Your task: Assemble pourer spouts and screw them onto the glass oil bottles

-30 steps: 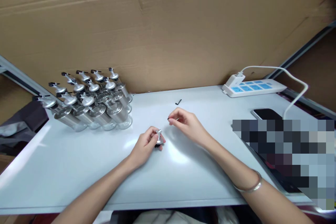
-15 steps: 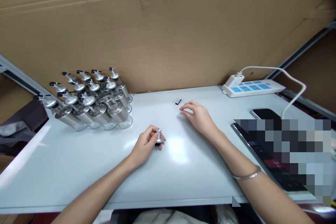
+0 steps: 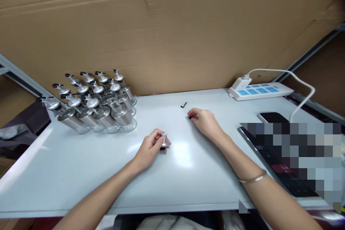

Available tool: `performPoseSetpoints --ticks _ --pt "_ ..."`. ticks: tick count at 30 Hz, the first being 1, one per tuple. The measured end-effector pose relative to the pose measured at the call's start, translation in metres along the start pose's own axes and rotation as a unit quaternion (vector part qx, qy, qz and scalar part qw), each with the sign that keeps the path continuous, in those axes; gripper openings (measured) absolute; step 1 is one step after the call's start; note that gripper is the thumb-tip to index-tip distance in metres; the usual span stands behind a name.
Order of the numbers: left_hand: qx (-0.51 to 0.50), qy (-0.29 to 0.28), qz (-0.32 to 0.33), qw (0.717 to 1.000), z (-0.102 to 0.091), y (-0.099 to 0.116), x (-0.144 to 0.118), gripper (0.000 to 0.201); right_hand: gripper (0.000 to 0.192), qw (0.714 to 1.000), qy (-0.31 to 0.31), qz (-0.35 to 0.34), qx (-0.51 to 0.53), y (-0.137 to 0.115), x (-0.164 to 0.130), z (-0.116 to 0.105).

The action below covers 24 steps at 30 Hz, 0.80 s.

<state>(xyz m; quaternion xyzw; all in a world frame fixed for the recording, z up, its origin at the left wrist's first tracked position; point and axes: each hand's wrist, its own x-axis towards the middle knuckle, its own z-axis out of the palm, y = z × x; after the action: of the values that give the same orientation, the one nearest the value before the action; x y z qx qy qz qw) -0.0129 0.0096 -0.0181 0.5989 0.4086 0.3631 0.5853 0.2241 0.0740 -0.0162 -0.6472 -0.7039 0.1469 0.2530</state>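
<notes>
My left hand (image 3: 151, 147) is closed around a silver pourer top (image 3: 165, 142) with a short spout and a dark lower edge, held just above the table. To its right, my right hand (image 3: 205, 121) is lowered to the tabletop, thumb and fingertips pinched together. A small black piece (image 3: 190, 117) shows at those fingertips; its full shape is hidden. Just beyond them lies a black L-shaped piece (image 3: 183, 105), touched by neither hand.
Several glass-and-steel bottles (image 3: 104, 115), most with silver pourer tops, crowd the left back. At the right stand a white power strip (image 3: 258, 91) with a charger and cable, a phone (image 3: 272, 117) and a large dark-screened device (image 3: 280, 167). Cardboard (image 3: 172, 36) walls the back.
My right hand has come slightly down and its fingers have closed, with a small black piece now showing between them. My left hand keeps holding the pourer top in place.
</notes>
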Motion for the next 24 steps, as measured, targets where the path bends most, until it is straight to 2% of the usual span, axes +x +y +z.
performPoseSetpoints --ticks 4,6,8,10,12,14,18,20,24 --pt "0.004 0.003 -0.003 1.0 -0.001 0.001 0.0 0.031 0.026 0.998 0.055 -0.015 0.018 -0.013 -0.004 -0.008" --pt "0.026 0.011 0.001 1.0 -0.001 0.001 0.0 0.035 0.022 0.992 0.064 -0.06 0.093 -0.026 -0.011 -0.013" --pt "0.044 0.017 0.002 0.999 -0.002 0.0 -0.001 0.039 0.023 0.978 -0.016 -0.119 0.172 -0.041 -0.02 -0.015" --pt "0.043 0.022 0.0 0.999 -0.002 -0.001 -0.001 0.04 0.022 0.956 -0.109 -0.182 0.204 -0.055 -0.031 -0.013" --pt "0.037 0.024 -0.004 0.999 -0.003 -0.003 -0.002 0.042 0.02 0.938 -0.166 -0.236 0.194 -0.066 -0.04 -0.008" --pt "0.046 0.024 -0.005 0.999 -0.003 -0.004 -0.002 0.043 0.017 0.932 -0.195 -0.256 0.169 -0.073 -0.047 -0.002" --pt "0.089 0.019 -0.008 0.996 -0.005 -0.006 -0.004 0.042 0.019 0.935 -0.218 -0.237 0.146 -0.079 -0.051 0.004" --pt "0.109 0.015 0.013 0.994 -0.006 -0.006 -0.005 0.041 0.018 0.941 -0.21 -0.216 0.157 -0.079 -0.051 0.002" --pt "0.202 0.019 0.092 0.975 -0.011 -0.007 -0.005 0.04 0.015 0.941 -0.218 -0.106 0.234 -0.074 -0.047 -0.006"
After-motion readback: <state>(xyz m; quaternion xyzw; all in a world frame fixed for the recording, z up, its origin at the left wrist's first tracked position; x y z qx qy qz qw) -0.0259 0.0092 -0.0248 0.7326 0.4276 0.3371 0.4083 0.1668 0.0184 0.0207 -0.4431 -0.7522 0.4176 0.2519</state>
